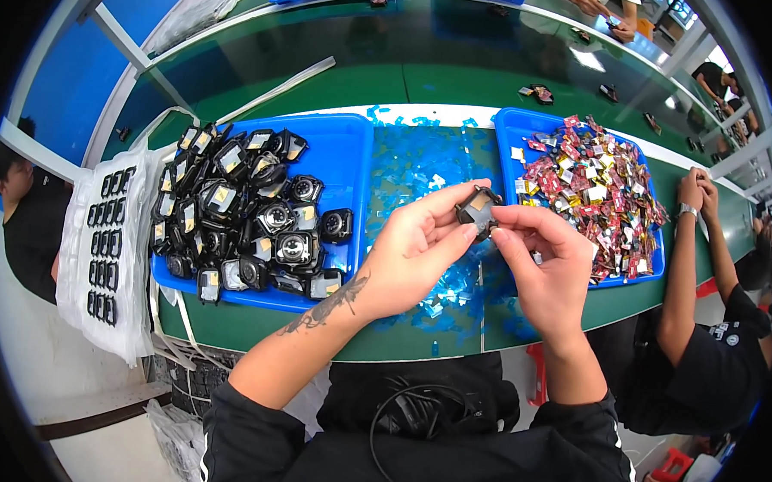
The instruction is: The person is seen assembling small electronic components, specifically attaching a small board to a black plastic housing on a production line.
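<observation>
A black smartwatch case [477, 208], with a grey and tan patch on its upturned face, is held up over the middle of the bench. My left hand [409, 257] grips it between thumb and fingers. At its right edge, my right hand [550, 261] pinches with thumb and forefinger; whether a small piece sits between those tips is hidden. To the left, a heap of similar black watch cases [224, 195] fills much of a blue tray [355, 153]. A second blue tray [513, 124] on the right holds a pile of small red, white and yellow parts [590, 194].
Blue film scraps [424, 165] litter the green bench between the trays. Farther off runs a green conveyor belt [367, 81] with scattered parts. At left, a white sheet [79, 271] carries rows of black cases. A co-worker's forearms [686, 228] rest on the right.
</observation>
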A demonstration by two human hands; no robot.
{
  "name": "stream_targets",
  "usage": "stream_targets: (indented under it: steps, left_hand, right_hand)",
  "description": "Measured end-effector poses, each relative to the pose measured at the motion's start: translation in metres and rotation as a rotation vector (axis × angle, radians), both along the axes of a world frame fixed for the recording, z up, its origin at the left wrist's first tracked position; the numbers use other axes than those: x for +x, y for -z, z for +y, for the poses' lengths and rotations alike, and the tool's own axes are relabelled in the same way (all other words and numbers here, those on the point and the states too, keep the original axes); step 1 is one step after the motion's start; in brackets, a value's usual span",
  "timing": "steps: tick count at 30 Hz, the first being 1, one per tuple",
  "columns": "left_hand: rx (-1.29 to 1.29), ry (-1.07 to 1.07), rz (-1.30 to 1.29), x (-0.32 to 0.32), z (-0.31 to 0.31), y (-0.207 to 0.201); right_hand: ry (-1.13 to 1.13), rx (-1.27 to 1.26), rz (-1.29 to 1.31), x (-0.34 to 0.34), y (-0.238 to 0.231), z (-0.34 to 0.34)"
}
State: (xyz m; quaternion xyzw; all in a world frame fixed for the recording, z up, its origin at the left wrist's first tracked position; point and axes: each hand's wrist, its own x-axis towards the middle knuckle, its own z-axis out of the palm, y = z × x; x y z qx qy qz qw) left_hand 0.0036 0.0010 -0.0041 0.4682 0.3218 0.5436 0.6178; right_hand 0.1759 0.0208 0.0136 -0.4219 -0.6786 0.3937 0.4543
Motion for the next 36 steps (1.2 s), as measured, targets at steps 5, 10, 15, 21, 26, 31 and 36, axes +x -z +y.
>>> stream_targets:
  steps: [5, 10, 15, 21, 26, 31, 36]
  left_hand:
    - [-0.046, -0.020, -0.020, 0.001, -0.004, -0.004]
    - [-0.015, 0.002, 0.031, -0.001, -0.002, -0.003]
    - [0.004, -0.026, -0.009, 0.004, -0.005, -0.004]
    - [0.021, -0.026, 0.018, 0.004, -0.005, -0.001]
    - [0.017, -0.012, 0.038, 0.005, -0.006, -0.001]
    - [0.013, 0.006, 0.067, 0.006, -0.006, 0.002]
    - [-0.009, 0.037, 0.087, 0.005, -0.006, 0.000]
  right_hand:
    - [-0.002, 0.096, -0.121, -0.002, -0.013, 0.001]
    - [-0.029, 0.114, -0.150, 0.000, -0.016, 0.004]
    - [0.000, 0.158, -0.140, -0.002, -0.017, 0.004]
    - [-0.004, 0.215, -0.171, -0.002, -0.014, 0.006]
    - [0.006, 0.195, -0.185, -0.003, -0.017, 0.004]
    - [0.005, 0.306, -0.293, 0.000, -0.018, 0.007]
    - [0.064, 0.367, -0.388, 0.004, -0.021, 0.008]
